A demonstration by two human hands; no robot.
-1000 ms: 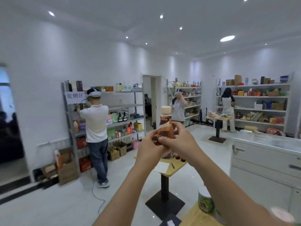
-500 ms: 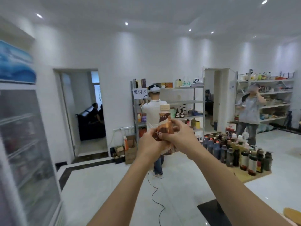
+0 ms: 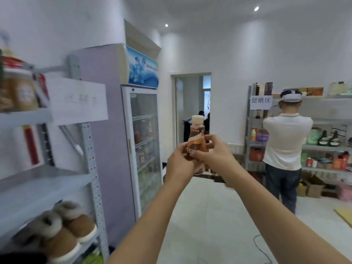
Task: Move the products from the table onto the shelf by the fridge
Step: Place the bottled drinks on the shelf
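Two hands: the left hand [image 3: 180, 164] and the right hand [image 3: 215, 155] both gripped one bottle [image 3: 195, 139], held out in front of the body.
Left fingers: curled round the lower body from the left, seemingly taking the weight.
Right fingers: thumb and fingers pinched the label from the right, probably to keep the bottle upright while walking.
Bottle: brown, cream cap, upright and in mid-air; not yet on any board.
Shelf [image 3: 38, 185]: grey metal, at the left, just beside the fridge [image 3: 114, 130]; its middle board showed bare space, a likely landing spot.
Shelf stock: jars [image 3: 21, 92] above, fur-lined slippers [image 3: 62, 231] below, so the middle looked easiest.
Sign [image 3: 80, 101]: paper sheet on the shelf's upright, text blurred.
Bystander [image 3: 285, 141]: faced another rack at the right, well apart from the path.
Stage: carry nearly done, I judged; the set-down remained.
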